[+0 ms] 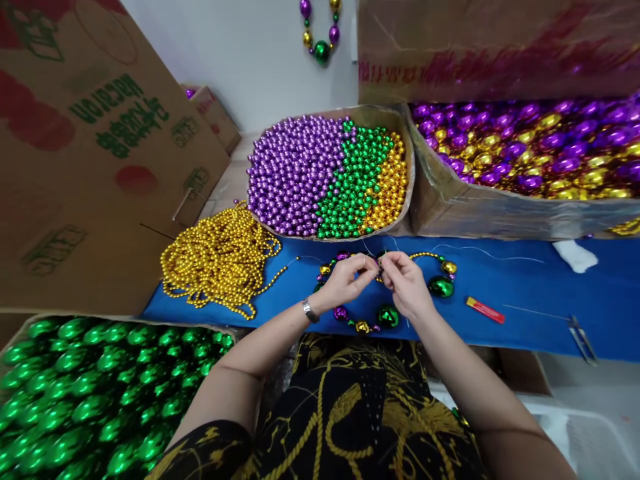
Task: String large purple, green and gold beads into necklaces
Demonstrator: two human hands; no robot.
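Note:
My left hand [346, 279] and my right hand [407, 283] meet over a blue table [525, 293], fingertips pinched together on the thin string of a bead necklace [388, 316]. The necklace lies in a loop under my hands, with large green, purple and gold beads. A loose end of white string [490, 253] trails away to the right. A watch sits on my left wrist.
A tray of small purple, green and gold beads [333, 177] stands behind. Gold bead strands [220, 263] are piled at left. A box of green beads [100, 393] sits lower left, one of purple and gold beads [530, 143] right. A red lighter [485, 310] and scissors [583, 337] lie right.

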